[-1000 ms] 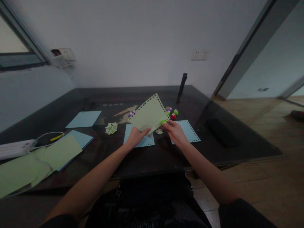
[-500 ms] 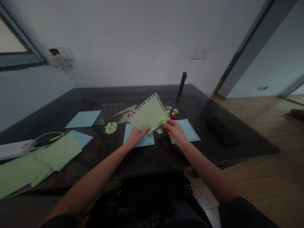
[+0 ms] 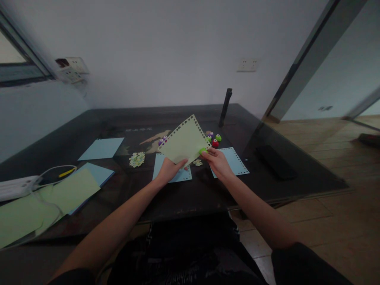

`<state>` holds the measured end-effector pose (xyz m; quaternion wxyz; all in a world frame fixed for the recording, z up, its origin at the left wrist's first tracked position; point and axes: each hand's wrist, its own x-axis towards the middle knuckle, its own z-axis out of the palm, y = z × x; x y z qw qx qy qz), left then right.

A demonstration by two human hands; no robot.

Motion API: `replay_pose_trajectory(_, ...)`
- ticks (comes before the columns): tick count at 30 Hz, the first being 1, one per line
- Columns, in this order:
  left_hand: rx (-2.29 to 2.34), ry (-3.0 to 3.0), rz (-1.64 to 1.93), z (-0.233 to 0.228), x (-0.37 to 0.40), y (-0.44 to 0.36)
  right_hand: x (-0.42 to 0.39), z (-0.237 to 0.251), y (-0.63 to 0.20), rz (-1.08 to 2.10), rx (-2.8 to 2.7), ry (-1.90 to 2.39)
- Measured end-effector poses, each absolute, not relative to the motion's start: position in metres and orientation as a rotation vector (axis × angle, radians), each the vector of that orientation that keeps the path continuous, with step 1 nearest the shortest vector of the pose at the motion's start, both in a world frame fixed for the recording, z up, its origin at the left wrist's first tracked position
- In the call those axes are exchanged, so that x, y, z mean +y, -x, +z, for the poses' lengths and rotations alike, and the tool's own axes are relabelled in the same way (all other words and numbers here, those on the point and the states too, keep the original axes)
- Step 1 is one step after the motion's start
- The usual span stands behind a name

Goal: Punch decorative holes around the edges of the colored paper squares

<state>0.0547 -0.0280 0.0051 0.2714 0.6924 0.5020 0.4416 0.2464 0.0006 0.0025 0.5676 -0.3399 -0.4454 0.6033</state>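
Observation:
My left hand (image 3: 171,169) is closed on the lower corner of a pale green sheet of paper (image 3: 185,138), held tilted above the table. Shaped holes run along the sheet's two upper edges. At its right corner, my right hand (image 3: 218,160) pinches a small bright green craft paper punch (image 3: 203,151) against the edge. Below lie two light blue punched sheets, one partly under my left hand (image 3: 158,161) and one to the right (image 3: 236,161). Between them is a small heap of punched-out paper bits (image 3: 197,162); a bigger heap (image 3: 137,159) sits left.
Several red, green and purple punches (image 3: 215,143) lie behind the sheet, with purple ones (image 3: 162,140) at its left. A black upright stick (image 3: 225,107) stands at the back. Plain paper (image 3: 83,186), a white power strip (image 3: 18,188) and its cable are left; a dark flat object (image 3: 276,162) is right.
The view has shifted slightly. Both hands keep their hold on the sheet and the green punch, with almost no movement between them.

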Motion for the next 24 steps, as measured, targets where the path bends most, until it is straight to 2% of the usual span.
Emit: replay_pose_trajectory(24,1.357,-1.828,1.249,0.0006,-0.0282,-0.0593,0.0031,0.0095,-0.2512,1.422,-1.054,0.777)
